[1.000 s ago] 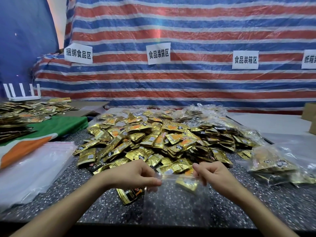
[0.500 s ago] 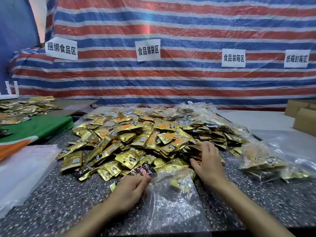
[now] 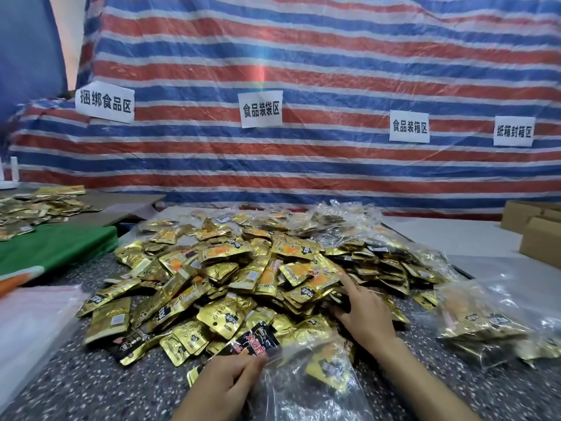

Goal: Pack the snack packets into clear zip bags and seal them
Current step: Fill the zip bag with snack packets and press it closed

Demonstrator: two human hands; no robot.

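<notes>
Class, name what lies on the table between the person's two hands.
In the head view, between the left hand and the right hand lie the crumpled top of the clear zip bag, a black-and-red packet and loose gold packets.

Your zip bag [image 3: 303,402] runs off the bottom edge, so its lower end is out of view, as are both forearms. Your left hand [image 3: 224,381] covers the bag's near corner. The outer fingers of your right hand [image 3: 367,320] are lost among the packets [image 3: 243,284], whose print is too blurred to read. The right edge crops the filled bags [image 3: 485,326] and the cardboard boxes [image 3: 537,238] — the left edge cuts a white object [image 3: 7,180] and the stack of empty bags [image 3: 27,329] on the desk [image 3: 91,387]
</notes>
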